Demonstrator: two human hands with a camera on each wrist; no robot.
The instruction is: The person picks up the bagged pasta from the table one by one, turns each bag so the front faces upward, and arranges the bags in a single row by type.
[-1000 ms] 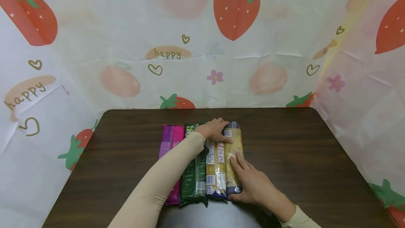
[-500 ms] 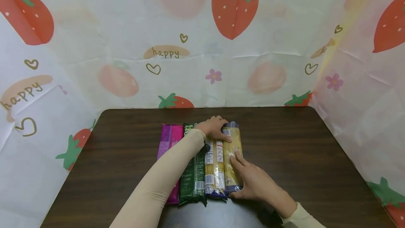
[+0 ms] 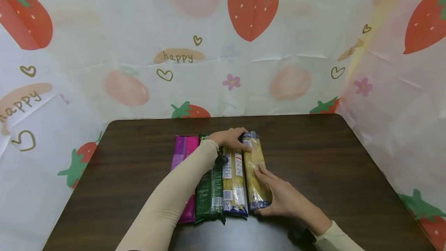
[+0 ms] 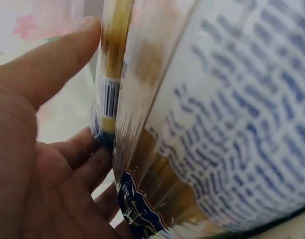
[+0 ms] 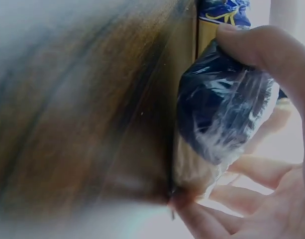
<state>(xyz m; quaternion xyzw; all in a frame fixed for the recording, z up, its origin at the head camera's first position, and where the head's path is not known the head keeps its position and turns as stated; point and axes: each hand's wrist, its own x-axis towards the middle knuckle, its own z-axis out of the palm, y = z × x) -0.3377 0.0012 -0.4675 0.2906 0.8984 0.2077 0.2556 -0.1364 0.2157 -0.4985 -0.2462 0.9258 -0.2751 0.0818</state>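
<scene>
Spread between thumb and fingers, the left hand point(image 3: 228, 138) touches the far end of the rightmost packet point(image 3: 253, 161) from mid-frame; the right hand point(image 3: 287, 196), lower right of centre, has its thumb and fingers bent round that packet's near end. Left to right, the row begins just left of centre with a magenta packet point(image 3: 180, 152), then a green packet point(image 3: 210, 195) — both partly hidden by the left sleeve point(image 3: 174, 191) — then a yellow packet point(image 3: 234, 181) with white labels. Right of these, the rightmost packet, yellow with dark blue ends, lies slightly aslant, its near end just apart from its neighbour. Dark wooden table point(image 3: 122, 158) fills the lower frame; strawberry-printed cloth point(image 3: 299, 30) covers the upper part.
</scene>
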